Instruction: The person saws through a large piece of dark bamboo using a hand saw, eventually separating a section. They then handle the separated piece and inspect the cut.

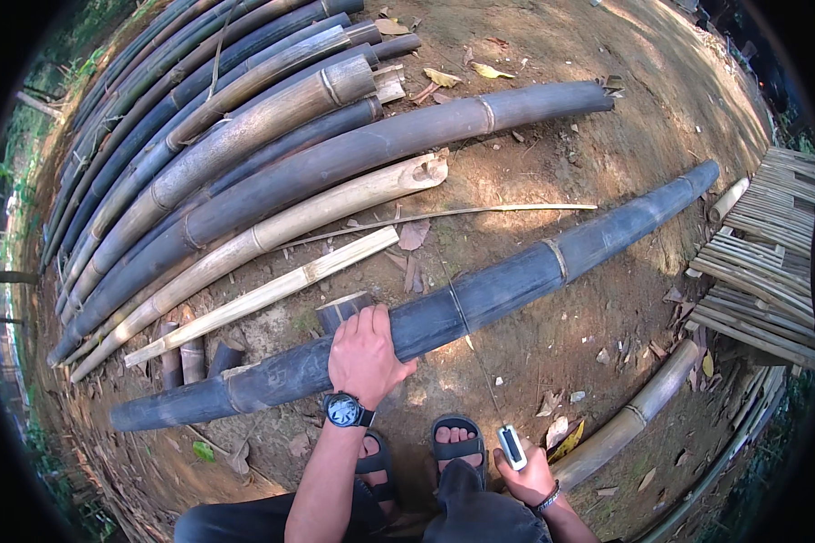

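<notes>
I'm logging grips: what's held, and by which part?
Right hand: thin metal saw, by its pale handle. Left hand: dark round bamboo pole, from above, near its middle.

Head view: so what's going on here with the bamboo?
A person's left hand lies over a dark bamboo pole, near its middle. The right hand grips what looks like a handsaw, its thin blade crossing the pole to the right of the left hand. How deep any cut goes can't be told. More bamboo poles lie piled at upper left.
</notes>
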The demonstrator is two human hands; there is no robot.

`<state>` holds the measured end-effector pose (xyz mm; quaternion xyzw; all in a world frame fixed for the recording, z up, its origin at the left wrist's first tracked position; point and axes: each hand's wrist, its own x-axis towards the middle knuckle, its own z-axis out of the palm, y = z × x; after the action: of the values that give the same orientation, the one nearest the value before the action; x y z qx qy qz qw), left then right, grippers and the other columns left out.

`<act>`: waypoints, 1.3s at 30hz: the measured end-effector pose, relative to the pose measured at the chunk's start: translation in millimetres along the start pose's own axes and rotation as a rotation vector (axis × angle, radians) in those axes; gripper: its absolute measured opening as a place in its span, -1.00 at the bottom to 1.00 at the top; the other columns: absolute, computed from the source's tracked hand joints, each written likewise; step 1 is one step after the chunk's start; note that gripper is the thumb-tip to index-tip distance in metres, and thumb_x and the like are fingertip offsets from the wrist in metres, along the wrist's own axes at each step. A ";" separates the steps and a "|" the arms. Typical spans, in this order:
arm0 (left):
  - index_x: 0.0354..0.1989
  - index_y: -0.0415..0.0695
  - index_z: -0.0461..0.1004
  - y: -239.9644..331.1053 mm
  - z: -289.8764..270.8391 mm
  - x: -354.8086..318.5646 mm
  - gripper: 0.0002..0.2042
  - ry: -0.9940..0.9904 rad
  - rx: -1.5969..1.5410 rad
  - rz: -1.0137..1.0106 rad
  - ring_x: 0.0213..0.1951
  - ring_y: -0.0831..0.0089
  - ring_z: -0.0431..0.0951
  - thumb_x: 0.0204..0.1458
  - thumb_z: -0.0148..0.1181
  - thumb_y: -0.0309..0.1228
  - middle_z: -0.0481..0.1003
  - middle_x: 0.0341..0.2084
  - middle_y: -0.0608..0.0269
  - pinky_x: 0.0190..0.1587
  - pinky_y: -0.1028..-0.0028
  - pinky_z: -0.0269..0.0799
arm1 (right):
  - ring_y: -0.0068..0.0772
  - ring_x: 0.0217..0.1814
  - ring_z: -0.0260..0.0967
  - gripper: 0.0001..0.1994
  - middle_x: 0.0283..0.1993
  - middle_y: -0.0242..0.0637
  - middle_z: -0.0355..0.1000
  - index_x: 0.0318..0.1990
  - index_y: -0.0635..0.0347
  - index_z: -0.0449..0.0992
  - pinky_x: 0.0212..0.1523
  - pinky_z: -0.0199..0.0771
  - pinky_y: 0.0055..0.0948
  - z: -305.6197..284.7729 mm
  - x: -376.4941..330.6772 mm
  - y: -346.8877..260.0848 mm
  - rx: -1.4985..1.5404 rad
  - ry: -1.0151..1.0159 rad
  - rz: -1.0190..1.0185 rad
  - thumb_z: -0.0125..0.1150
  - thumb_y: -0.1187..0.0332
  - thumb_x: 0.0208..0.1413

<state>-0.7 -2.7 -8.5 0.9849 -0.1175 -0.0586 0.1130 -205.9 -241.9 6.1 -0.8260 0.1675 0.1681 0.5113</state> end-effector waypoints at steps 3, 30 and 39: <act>0.00 -0.22 0.39 -2.0 4.6 -3.5 -0.25 -0.027 0.000 0.001 -0.12 0.22 0.51 -0.42 0.52 -0.09 0.46 -0.20 0.17 0.01 0.32 0.41 | 0.13 -0.36 0.55 -0.74 -0.49 0.11 0.49 -0.39 0.38 0.47 -0.41 0.48 -0.16 10.9 67.6 -23.6 -0.067 -0.015 0.096 0.29 0.29 0.08; -0.11 -0.22 0.42 -9.4 1.7 -3.9 -0.33 -0.016 -0.010 -0.006 -0.12 0.19 0.53 -0.43 0.50 -0.10 0.47 -0.24 0.12 0.01 0.30 0.43 | -0.64 -0.71 0.20 -0.71 -0.70 -0.48 0.29 -0.49 0.28 0.43 -0.69 0.18 -0.47 16.4 49.2 12.0 -0.004 -0.027 0.048 0.19 0.29 0.21; -0.10 -0.21 0.41 -7.3 2.7 -0.5 -0.30 -0.049 -0.019 -0.021 -0.08 0.23 0.52 -0.43 0.52 -0.07 0.47 -0.21 0.13 0.04 0.32 0.41 | -0.57 -0.57 0.30 -0.71 -0.64 -0.26 0.38 -0.44 0.37 0.44 -0.54 0.32 -0.32 8.2 34.4 2.1 -0.018 -0.027 0.178 0.32 0.28 0.08</act>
<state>0.0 3.7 -12.8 0.9833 -0.1092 -0.0849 0.1187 -177.2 -239.0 -14.4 -0.8102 0.2318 0.2255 0.4889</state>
